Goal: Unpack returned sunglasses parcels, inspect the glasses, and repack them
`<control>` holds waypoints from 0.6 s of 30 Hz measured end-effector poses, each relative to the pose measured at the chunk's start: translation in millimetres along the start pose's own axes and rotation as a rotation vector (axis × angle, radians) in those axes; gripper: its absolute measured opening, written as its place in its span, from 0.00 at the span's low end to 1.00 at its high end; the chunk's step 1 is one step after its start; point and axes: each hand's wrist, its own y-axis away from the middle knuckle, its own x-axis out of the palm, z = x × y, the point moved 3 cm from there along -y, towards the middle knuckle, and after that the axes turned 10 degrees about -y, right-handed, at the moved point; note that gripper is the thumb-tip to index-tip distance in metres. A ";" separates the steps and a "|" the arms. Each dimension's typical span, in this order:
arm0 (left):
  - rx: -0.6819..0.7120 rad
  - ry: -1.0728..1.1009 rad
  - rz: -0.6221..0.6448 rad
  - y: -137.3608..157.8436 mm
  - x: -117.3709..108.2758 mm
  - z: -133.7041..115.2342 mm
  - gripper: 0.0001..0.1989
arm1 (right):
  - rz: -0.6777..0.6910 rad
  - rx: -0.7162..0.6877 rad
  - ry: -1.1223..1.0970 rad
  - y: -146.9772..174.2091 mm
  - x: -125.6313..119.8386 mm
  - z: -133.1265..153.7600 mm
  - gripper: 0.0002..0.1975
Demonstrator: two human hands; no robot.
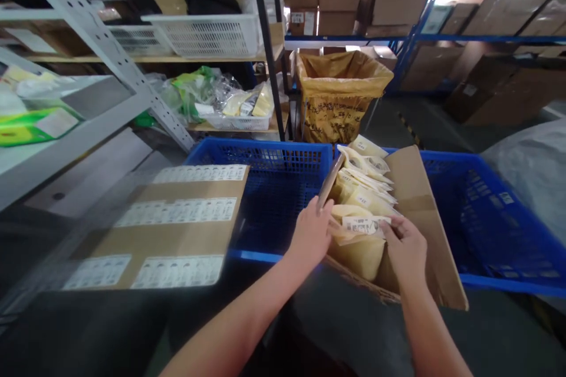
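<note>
Reaching into an open cardboard box (415, 212) at centre frame, both hands are gripping one yellow labelled pouch (360, 230): the left hand (311, 235) is pinching its near edge, the right hand (404, 247) its labelled end. More pouches (365, 179) are filling the box, resting across two blue crates (269, 188).

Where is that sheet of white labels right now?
The sheets of white labels lie on a flat brown cardboard piece at lower left in the head view, left of the blue crate.
</note>
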 end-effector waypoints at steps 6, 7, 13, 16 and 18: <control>-0.223 -0.032 0.277 -7.5 15.8 25.4 0.17 | 0.194 0.103 0.102 30.2 20.8 -22.6 0.16; -0.237 -0.050 0.322 -7.3 19.4 30.5 0.14 | 0.257 0.116 0.131 37.4 28.9 -26.5 0.16; -0.322 -0.180 0.453 17.0 34.2 45.1 0.15 | 0.639 0.131 0.293 74.7 71.0 -31.1 0.13; -0.330 -0.197 0.492 41.8 38.7 39.7 0.18 | 0.773 0.108 0.336 83.1 69.4 -29.7 0.15; -0.337 -0.194 0.531 61.7 40.5 34.9 0.19 | 0.892 0.097 0.351 87.4 60.5 -32.1 0.14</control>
